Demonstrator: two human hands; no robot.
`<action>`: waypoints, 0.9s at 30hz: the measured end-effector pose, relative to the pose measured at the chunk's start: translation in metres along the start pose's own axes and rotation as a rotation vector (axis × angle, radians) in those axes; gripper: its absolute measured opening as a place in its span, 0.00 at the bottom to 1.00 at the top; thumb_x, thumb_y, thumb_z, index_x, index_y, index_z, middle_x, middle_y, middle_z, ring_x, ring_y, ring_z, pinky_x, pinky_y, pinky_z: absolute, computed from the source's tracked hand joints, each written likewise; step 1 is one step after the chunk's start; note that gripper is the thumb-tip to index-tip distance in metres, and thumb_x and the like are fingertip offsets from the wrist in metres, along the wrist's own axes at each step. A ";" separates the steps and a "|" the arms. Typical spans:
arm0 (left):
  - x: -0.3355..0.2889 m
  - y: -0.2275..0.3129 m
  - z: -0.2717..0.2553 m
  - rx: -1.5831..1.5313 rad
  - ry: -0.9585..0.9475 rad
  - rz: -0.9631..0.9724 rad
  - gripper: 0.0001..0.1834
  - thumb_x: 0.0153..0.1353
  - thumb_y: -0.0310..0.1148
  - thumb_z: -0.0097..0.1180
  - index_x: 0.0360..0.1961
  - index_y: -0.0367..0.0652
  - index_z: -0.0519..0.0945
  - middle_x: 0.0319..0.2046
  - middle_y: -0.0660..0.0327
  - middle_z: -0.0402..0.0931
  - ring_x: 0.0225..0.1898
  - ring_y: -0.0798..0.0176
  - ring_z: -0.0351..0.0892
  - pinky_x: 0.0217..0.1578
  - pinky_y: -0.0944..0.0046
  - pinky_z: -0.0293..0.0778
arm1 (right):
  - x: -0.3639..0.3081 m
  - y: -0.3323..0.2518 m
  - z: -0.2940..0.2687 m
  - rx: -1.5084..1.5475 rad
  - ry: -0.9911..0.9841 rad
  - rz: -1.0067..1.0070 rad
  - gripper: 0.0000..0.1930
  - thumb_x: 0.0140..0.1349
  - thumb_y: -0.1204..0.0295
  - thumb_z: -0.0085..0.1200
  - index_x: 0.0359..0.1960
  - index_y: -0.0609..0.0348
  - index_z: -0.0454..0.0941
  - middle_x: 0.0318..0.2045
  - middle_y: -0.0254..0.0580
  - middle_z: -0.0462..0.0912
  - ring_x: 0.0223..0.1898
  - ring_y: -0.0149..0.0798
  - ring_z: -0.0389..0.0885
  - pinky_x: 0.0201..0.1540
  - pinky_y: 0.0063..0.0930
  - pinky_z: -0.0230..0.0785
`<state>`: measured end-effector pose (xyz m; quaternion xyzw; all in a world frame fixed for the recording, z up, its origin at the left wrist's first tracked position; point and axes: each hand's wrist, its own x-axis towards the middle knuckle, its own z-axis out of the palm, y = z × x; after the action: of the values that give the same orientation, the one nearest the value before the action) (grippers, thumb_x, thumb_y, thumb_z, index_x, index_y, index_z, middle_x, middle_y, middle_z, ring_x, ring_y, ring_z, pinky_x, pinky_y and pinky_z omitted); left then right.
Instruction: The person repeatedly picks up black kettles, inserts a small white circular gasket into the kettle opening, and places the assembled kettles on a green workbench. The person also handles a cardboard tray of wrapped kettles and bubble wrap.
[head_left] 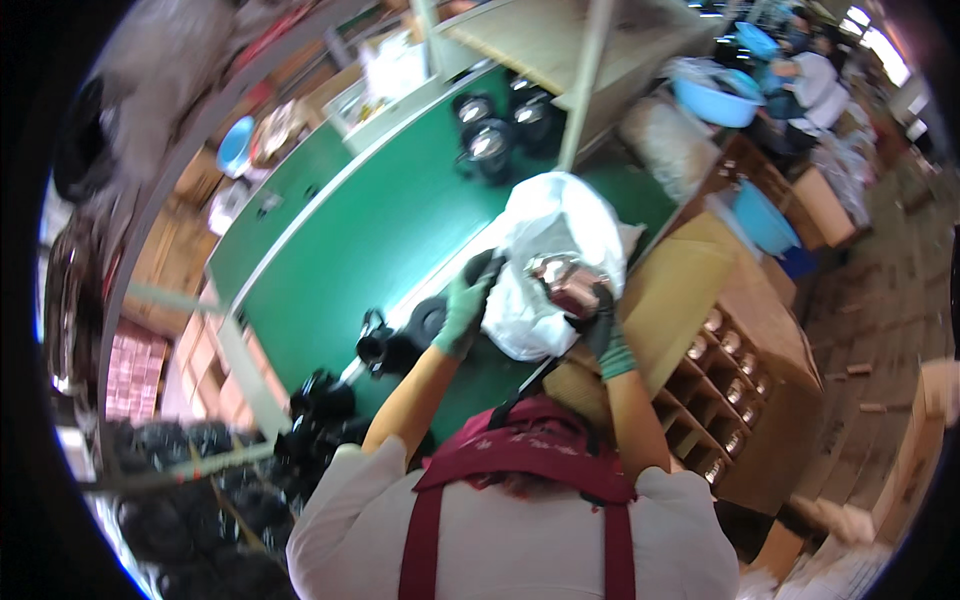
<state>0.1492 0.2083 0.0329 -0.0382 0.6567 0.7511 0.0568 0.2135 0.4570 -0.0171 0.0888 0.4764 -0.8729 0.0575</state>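
The largest thing is the green table [330, 240]; it lies under the white plastic bag [525, 325] and reaches far to the left of it. Well apart from the bag, far ahead and to its right, there sits another person [818, 92]. To the right of the bag and a little nearer to the body is an open carton [690, 285], divided into square compartments; several of these contain shiny round metal pieces [697, 346], while others look dark inside. A blue basin [718, 97] is ahead and to the right of the bag, well apart from it. The bag itself has its mouth open toward the camera. Just ahead of the bag, on its left side, stands a group of black pots [488, 145] with bright tops. To the left of the bag and nearer to the body, a black jug [373, 345] is on the table, and between it and the bag is a dark round piece [428, 318]. The left hand [468, 305], in a pale green glove, touches the left edge of the bag; I cannot tell if its fingers close on the plastic. The right hand [600, 330], gloved also, is at the right side of the bag and grasps a shiny metal pot [572, 287], which is tilted within the mouth of the bag.
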 end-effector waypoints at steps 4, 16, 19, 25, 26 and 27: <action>-0.023 0.029 -0.001 0.262 -0.132 0.332 0.19 0.67 0.30 0.58 0.57 0.35 0.79 0.49 0.60 0.79 0.47 0.69 0.77 0.47 0.70 0.73 | -0.031 -0.025 0.048 0.406 -0.043 0.161 0.32 0.66 0.54 0.51 0.67 0.58 0.64 0.61 0.45 0.74 0.58 0.45 0.77 0.53 0.38 0.77; -0.077 0.089 -0.005 0.644 0.031 0.680 0.23 0.52 0.19 0.60 0.52 0.37 0.81 0.52 0.48 0.76 0.55 0.47 0.76 0.55 0.54 0.72 | -0.046 -0.017 0.074 0.191 0.153 -0.097 0.32 0.62 0.69 0.53 0.68 0.59 0.60 0.57 0.44 0.74 0.56 0.40 0.77 0.56 0.35 0.75; -0.092 0.113 -0.004 0.792 0.024 0.779 0.26 0.50 0.25 0.66 0.54 0.41 0.80 0.52 0.50 0.76 0.54 0.46 0.76 0.55 0.51 0.71 | -0.041 0.025 0.047 -0.061 0.090 -0.182 0.30 0.61 0.71 0.58 0.65 0.60 0.62 0.56 0.45 0.74 0.59 0.41 0.75 0.61 0.36 0.72; -0.093 0.109 0.007 0.958 0.099 0.786 0.38 0.44 0.36 0.74 0.61 0.45 0.76 0.51 0.51 0.73 0.56 0.45 0.72 0.58 0.48 0.67 | -0.045 0.029 0.077 -0.635 0.012 -0.467 0.40 0.50 0.78 0.70 0.64 0.62 0.59 0.57 0.45 0.67 0.59 0.43 0.73 0.60 0.38 0.71; -0.100 0.109 0.013 0.958 0.126 0.728 0.39 0.44 0.37 0.75 0.61 0.44 0.76 0.52 0.51 0.73 0.57 0.45 0.72 0.58 0.48 0.67 | -0.040 0.040 0.071 -0.363 -0.027 -0.319 0.42 0.50 0.78 0.71 0.65 0.62 0.58 0.57 0.44 0.67 0.59 0.43 0.73 0.60 0.38 0.72; -0.104 0.112 0.016 0.960 0.150 0.671 0.40 0.43 0.37 0.75 0.61 0.44 0.76 0.52 0.50 0.72 0.57 0.45 0.71 0.59 0.48 0.67 | -0.036 0.050 0.066 -0.112 -0.022 -0.183 0.44 0.49 0.77 0.72 0.66 0.62 0.57 0.57 0.44 0.66 0.60 0.42 0.73 0.59 0.39 0.72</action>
<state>0.2376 0.2062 0.1587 0.1485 0.9014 0.3421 -0.2198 0.2510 0.3754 -0.0158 0.0321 0.5298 -0.8474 -0.0122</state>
